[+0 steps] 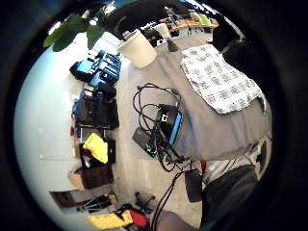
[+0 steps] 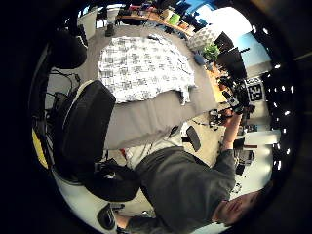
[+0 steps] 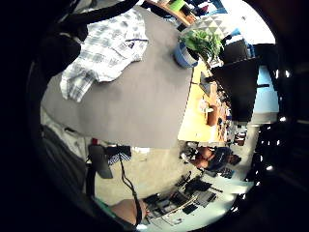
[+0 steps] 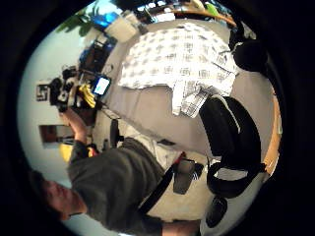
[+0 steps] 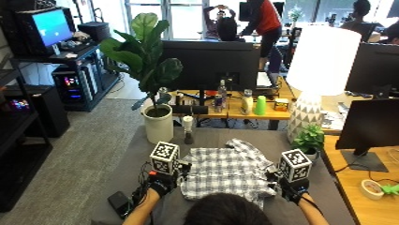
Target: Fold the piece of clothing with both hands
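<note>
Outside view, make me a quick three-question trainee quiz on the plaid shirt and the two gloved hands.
1. True or false: the plaid shirt lies spread on the grey table.
2. Where are the hands relative to the shirt? A) both resting on its middle B) left hand and right hand raised, one at each side of it C) both under the table
3. Fill in: the big leafy plant behind the shirt stands in a ____ pot.

Key: 1 true; 2 B; 3 white. Whether any fingers grip cloth cannot be told here.
</note>
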The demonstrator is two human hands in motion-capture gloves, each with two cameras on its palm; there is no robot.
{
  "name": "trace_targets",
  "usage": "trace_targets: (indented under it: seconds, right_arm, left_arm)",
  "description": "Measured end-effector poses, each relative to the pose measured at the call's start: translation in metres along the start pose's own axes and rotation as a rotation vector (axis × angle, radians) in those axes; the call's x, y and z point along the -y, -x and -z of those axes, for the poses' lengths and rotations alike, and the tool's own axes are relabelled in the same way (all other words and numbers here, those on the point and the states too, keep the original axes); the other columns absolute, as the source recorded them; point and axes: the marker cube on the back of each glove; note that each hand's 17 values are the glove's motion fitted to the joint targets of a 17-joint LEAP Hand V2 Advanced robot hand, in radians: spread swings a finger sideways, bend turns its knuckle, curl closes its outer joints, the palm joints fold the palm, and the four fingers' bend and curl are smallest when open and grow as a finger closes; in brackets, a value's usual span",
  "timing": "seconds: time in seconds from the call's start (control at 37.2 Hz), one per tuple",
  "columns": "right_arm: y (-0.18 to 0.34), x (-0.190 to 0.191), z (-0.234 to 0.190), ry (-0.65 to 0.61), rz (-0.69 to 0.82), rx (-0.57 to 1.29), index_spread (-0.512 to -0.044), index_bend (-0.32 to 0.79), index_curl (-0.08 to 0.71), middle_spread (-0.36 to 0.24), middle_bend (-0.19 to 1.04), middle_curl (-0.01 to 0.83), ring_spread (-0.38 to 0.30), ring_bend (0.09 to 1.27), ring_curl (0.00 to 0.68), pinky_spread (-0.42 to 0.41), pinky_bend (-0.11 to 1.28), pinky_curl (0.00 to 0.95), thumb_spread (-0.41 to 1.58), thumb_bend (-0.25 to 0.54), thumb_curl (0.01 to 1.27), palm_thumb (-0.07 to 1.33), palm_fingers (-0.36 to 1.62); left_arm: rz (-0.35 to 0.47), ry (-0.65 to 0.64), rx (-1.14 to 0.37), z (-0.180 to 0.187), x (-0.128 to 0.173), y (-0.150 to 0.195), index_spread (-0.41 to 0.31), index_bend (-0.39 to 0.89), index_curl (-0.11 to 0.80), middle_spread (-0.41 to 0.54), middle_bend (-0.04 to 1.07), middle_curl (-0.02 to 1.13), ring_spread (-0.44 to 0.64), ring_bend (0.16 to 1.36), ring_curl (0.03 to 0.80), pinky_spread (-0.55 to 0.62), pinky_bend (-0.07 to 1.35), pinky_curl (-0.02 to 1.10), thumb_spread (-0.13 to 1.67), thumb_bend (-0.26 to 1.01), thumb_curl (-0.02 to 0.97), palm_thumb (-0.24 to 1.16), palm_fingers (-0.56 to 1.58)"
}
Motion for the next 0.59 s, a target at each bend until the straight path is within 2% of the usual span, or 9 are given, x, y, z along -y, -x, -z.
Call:
trace_targets:
  seconds: [0.03,0.11,0.24,0.4,0.59]
  right_arm:
    - [-0.001,0.002,-0.001,0.0,-0.002,0.002,-0.136,0.28,0.09,-0.028,0.29,0.09,-0.034,0.36,0.1,0.045,0.29,0.068,0.41,0.322,0.07,0.46,0.83]
    - [-0.006,0.007,-0.005,0.003,-0.012,0.013,-0.181,0.27,0.164,-0.037,0.3,0.139,-0.047,0.37,0.166,0.061,0.29,0.134,0.62,0.373,0.09,0.53,0.81]
    - [-0.009,0.008,-0.004,-0.002,-0.018,0.02,-0.221,0.24,0.232,-0.046,0.3,0.196,-0.063,0.37,0.226,0.077,0.27,0.187,0.88,0.401,0.11,0.57,0.8]
    - [-0.008,0.006,0.0,-0.015,-0.017,0.029,-0.245,0.2,0.274,-0.051,0.28,0.242,-0.072,0.35,0.254,0.08,0.24,0.217,1.07,0.398,0.13,0.58,0.81]
    - [-0.008,0.018,-0.006,0.024,-0.017,0.05,-0.257,0.17,0.303,-0.054,0.25,0.279,-0.077,0.33,0.278,0.083,0.21,0.24,1.2,0.379,0.15,0.59,0.82]
  left_arm:
    - [0.001,0.0,0.0,0.0,0.001,0.0,-0.102,0.47,0.118,-0.056,0.21,0.06,-0.03,0.38,0.077,0.03,0.23,0.06,0.44,0.12,0.018,0.18,0.75]
    - [0.003,0.001,-0.003,-0.001,0.004,-0.002,-0.137,0.49,0.175,-0.076,0.18,0.13,-0.04,0.4,0.145,0.04,0.22,0.12,0.67,0.14,0.03,0.21,0.73]
    - [0.007,0.013,-0.007,-0.005,0.008,-0.004,-0.17,0.5,0.239,-0.093,0.16,0.18,-0.05,0.4,0.202,0.05,0.2,0.17,0.93,0.14,0.051,0.22,0.7]
    - [0.018,0.024,-0.004,-0.01,0.016,-0.001,-0.188,0.48,0.287,-0.101,0.15,0.21,-0.06,0.39,0.233,0.06,0.19,0.2,1.12,0.14,0.075,0.22,0.69]
    - [0.03,0.05,-0.032,-0.016,0.023,0.003,-0.198,0.47,0.33,-0.106,0.15,0.24,-0.06,0.38,0.258,0.06,0.18,0.23,1.23,0.12,0.099,0.22,0.68]
